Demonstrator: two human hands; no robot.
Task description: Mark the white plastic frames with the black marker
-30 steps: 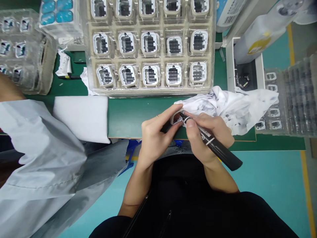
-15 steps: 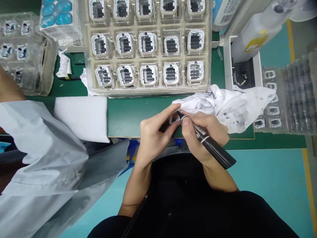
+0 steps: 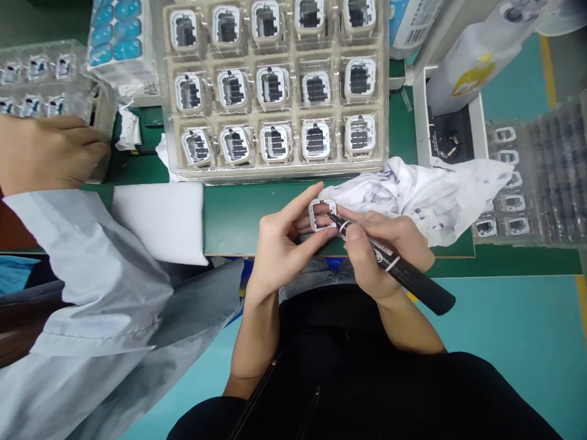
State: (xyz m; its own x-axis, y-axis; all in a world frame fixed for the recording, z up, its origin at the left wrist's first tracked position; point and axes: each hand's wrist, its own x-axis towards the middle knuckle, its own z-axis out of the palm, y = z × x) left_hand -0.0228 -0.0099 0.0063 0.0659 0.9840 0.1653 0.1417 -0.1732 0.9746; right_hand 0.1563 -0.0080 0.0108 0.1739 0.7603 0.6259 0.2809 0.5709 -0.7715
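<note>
Turned flatter to view since a half second earlier, the white square frame (image 3: 323, 203) sat pinched between my left hand's fingers (image 3: 316, 239) over the green table (image 3: 229, 235), while my right hand (image 3: 383, 253) gripped the black marker (image 3: 406, 275), its tip at the frame's edge.

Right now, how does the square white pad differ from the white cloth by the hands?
The pad lies flat; the cloth is bunched in folds. The pad looks plain, while the cloth carries dark smudges. The pad is left of the left hand; the cloth spreads mostly beyond the right hand. Both are white and rest partly on the green bench.
</note>
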